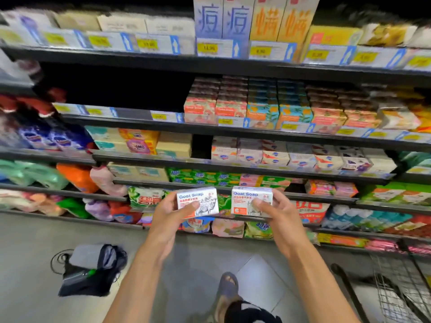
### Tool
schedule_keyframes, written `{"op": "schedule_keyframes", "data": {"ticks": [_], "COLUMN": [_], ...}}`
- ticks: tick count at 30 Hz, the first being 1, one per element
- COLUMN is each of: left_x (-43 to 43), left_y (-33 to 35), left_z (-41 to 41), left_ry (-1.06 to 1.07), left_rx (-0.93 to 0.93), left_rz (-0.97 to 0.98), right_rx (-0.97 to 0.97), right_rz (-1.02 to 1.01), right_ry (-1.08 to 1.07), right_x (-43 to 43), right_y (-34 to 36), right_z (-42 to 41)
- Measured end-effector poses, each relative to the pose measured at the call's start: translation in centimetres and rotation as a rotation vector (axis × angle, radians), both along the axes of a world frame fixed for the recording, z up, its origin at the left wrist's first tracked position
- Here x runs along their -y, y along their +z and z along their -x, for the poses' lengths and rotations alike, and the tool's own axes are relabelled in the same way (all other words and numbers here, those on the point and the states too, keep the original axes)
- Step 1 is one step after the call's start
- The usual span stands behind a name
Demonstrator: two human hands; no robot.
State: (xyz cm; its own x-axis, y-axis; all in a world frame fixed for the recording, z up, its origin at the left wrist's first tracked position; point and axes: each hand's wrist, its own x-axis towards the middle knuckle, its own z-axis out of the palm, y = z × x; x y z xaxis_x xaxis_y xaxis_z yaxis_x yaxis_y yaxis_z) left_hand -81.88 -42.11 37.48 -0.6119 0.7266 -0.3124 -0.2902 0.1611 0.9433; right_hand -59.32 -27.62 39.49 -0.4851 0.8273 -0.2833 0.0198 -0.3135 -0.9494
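Observation:
Two white boxes labelled Goat Soap are held up side by side in front of the store shelves. My left hand (169, 214) grips the left soap box (200, 199), thumb across its front. My right hand (278, 214) grips the right soap box (250, 198), thumb on its lower front. The two boxes are a small gap apart and face me. Both forearms reach up from the bottom of the view.
Dark shelves (210, 130) packed with soap boxes and detergent bags fill the view, with an empty stretch (121, 89) on the second shelf at left. A black bag (93, 269) lies on the floor at left. A wire shopping cart (401, 283) stands at lower right. My sandalled foot (228, 285) is below.

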Motion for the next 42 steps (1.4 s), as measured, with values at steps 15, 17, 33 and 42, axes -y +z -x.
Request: {"op": "schedule_keyframes", "data": {"ticks": [15, 17, 33, 42], "left_x": [-5.5, -6.3, -9.7, -15.2], "left_y": [6.4, 7.1, 10.2, 11.8], "left_z": [12.3, 13.8, 24.3, 30.2], "left_ry": [0.005, 0.004, -0.092, -0.274], "left_rx": [-0.072, -0.098, -0.280, -0.450], "left_rz": [-0.043, -0.050, -0.099, -0.090], "right_rx": [-0.036, -0.031, -0.085, -0.147], "right_rz": [-0.123, -0.134, -0.194, -0.255], "right_ry": [0.118, 0.132, 0.071, -0.083], "right_x": [-7.7, -9.0, -10.7, -8.2], "right_y": [5.2, 5.4, 5.6, 3.7], "right_z": [12.0, 13.6, 20.8, 23.4]}}
